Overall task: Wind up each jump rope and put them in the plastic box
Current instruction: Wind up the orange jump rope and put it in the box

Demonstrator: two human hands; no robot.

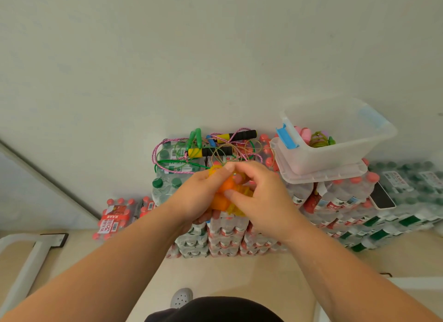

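Both hands hold a yellow jump rope with orange handles (225, 189) in front of me. My left hand (196, 197) grips the handles from below and my right hand (261, 201) pinches the coiled yellow cord against them. Behind them, a tangle of ropes lies on stacked water-bottle packs: a pink cord with yellow-and-black handles (211, 151), and a green rope (195, 137). The clear plastic box (340, 149) with blue latches stands tilted at the right on its lid and holds a wound green rope (318, 139) and pink handles (302, 132).
Shrink-wrapped water-bottle packs (225, 235) are stacked against the white wall, with lower packs at left (115, 218) and right. A phone (382, 198) lies on the right stack. A white frame (28, 257) stands at lower left. My shoe (181, 297) is on the beige floor.
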